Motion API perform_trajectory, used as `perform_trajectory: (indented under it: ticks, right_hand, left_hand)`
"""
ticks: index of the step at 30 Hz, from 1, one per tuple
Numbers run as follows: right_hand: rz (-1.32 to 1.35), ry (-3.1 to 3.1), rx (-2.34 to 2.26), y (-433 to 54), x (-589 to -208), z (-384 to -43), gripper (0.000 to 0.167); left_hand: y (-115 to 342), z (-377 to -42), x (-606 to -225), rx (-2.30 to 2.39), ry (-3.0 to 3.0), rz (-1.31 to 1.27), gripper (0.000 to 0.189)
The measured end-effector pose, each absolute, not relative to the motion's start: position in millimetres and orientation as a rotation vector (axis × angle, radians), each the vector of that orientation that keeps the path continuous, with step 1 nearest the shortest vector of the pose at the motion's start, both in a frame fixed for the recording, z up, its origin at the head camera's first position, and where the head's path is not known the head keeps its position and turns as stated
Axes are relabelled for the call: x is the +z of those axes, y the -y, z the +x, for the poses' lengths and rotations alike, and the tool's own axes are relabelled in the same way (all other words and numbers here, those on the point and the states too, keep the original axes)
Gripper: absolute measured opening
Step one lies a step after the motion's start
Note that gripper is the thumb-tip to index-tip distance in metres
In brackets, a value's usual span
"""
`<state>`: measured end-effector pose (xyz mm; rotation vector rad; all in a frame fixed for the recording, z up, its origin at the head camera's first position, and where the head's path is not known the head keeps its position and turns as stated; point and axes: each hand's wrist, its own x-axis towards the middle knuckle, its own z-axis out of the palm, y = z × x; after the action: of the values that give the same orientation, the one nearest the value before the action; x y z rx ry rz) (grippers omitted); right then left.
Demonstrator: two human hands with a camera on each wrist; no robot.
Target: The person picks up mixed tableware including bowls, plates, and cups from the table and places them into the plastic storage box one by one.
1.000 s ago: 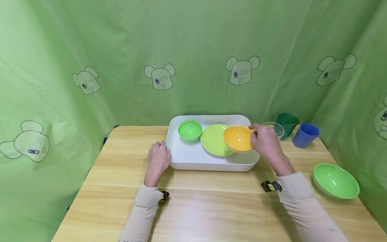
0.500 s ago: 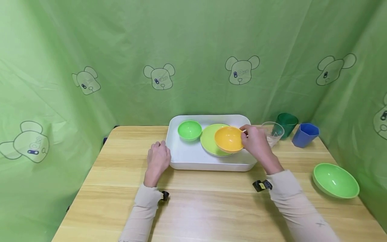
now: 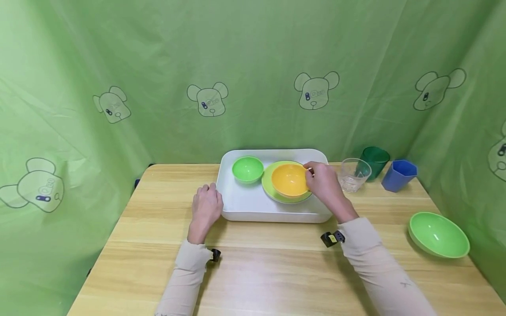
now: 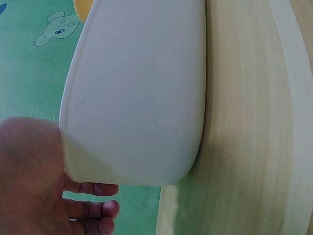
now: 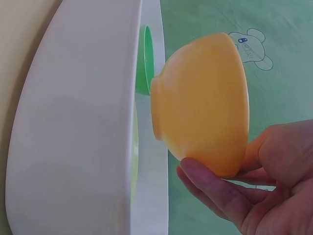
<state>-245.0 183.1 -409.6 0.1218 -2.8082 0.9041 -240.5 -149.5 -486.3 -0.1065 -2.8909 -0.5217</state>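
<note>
In the head view my right hand [image 3: 325, 183] pinches the right rim of an orange bowl [image 3: 290, 180]. The right wrist view has this bowl [image 5: 205, 98] upright, its foot level with the tray's rim, thumb and fingers on its side. From the head it appears over a yellow-green plate [image 3: 272, 193] in a white tray [image 3: 241, 204]. To the plate's left, a small green bowl [image 3: 247, 170] sits in the tray. My left hand [image 3: 207, 206] holds the tray's front left corner. Its fingers [image 4: 93, 208] curl by the end wall in the left wrist view; its thumb tip is hidden.
Right of the tray stand a clear cup [image 3: 353, 177], a dark green cup [image 3: 375, 160] and a blue cup [image 3: 399, 176]. A larger green bowl [image 3: 439, 235] lies near the table's right edge. A green curtain [image 3: 253, 66] hangs behind the wooden table [image 3: 269, 272].
My right hand has carried the orange bowl leftward until it appears over the middle of the plate. More of the clear cup shows. The left hand has stayed at the tray's corner.
</note>
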Motion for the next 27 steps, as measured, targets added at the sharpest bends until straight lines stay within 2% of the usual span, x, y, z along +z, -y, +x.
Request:
perform_trajectory:
  ticks: [27]
  right_hand:
    - [0.078,2.791,1.196,-161,-421,-274,0.036]
  left_hand:
    - [148,-239,-486,-0.536,2.891,-0.099,0.029]
